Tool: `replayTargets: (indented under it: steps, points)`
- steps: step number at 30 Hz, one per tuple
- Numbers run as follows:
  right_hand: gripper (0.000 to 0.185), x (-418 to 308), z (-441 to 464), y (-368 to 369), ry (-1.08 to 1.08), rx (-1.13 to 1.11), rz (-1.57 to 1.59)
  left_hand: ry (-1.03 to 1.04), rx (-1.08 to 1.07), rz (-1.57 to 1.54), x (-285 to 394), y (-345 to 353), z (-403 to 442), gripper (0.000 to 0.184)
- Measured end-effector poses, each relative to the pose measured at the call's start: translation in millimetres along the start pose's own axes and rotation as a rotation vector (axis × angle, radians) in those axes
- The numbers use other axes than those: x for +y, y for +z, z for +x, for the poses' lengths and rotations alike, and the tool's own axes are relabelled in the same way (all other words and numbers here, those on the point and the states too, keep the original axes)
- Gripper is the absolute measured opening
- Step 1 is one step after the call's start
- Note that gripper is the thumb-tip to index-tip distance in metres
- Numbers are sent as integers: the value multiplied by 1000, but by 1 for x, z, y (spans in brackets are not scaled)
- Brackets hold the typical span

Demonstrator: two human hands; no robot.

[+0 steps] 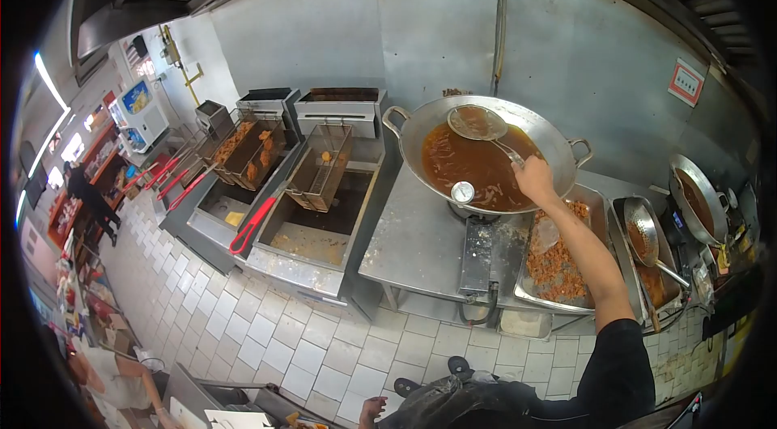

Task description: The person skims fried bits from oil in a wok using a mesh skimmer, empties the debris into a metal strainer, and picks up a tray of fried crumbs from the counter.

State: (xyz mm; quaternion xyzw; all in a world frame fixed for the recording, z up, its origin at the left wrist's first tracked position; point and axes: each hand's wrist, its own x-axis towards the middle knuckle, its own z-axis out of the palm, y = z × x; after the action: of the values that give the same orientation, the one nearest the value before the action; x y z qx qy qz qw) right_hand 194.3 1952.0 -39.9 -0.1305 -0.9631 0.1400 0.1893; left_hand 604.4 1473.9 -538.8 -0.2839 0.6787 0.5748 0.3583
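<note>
My right hand (535,181) is closed around the handle of a round mesh skimmer (477,123). The skimmer's head is over the far side of a large two-handled wok (558,131). Brown oil (465,163) fills the wok, and pale strips show in it near my hand. A dial thermometer (463,192) sits at the wok's near rim. Low beside my body hangs my left hand (372,409), its fingers loosely bent and nothing visible in them.
Left of the wok stand deep fryers with wire baskets (320,166), one holding fried pieces (235,143). Under my right arm lies a tray (524,296) of brown crumbs. Further right are a ladle (643,239) and a smaller wok (702,193). Other people (91,196) are at the left.
</note>
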Motion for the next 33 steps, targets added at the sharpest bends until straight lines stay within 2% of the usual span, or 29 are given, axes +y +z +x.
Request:
replayTargets:
  steps: [1, 4, 8, 12, 15, 18, 19, 22, 23, 25, 27, 29, 32, 33]
  points:
    - [38, 0, -1, 0, 7, 19, -1, 60, -9, 57, -11, -2, 6, 26]
    - [39, -7, -10, -4, 26, 103, 15, -131, 34, -70, 14, -3, -14, 25]
    - [38, -12, -20, -24, -8, 204, 79, -203, -12, 76, 33, -10, -22, 31]
    - [27, -28, -32, -60, 130, 51, 530, -162, -5, 91, 41, -20, -15, 31]
    - [17, -28, -39, -60, 229, -150, 1158, -137, -1, 111, 45, -22, -7, 30]
    - [10, -5, -43, -64, 516, -716, 1694, -90, 21, 102, 52, -20, -12, 28]
    - [4, 6, -41, -68, 484, -864, 1757, -59, 40, 66, 52, -19, -9, 26]
    - [6, 12, -38, -112, 558, -904, 1714, 1, 65, 29, 43, -5, 17, 25]
    - [9, 13, -45, -118, 525, -883, 1694, 0, 62, 60, 48, 0, 13, 25]
    - [10, 9, -61, -131, 328, -778, 1581, 0, 31, 83, 41, 8, 17, 25]
    - [12, 8, -71, -145, 201, -708, 1521, 467, -74, 208, 6, 11, 50, 23]
    - [14, 12, -75, -155, 138, -679, 1522, 597, -108, 316, 5, 17, 46, 21]
    - [16, 25, -81, -151, 152, -689, 1508, 360, -41, 359, 14, 46, 38, 19]
    - [17, 32, -84, -145, 241, -748, 1525, 330, -11, 327, 17, 56, 32, 18]
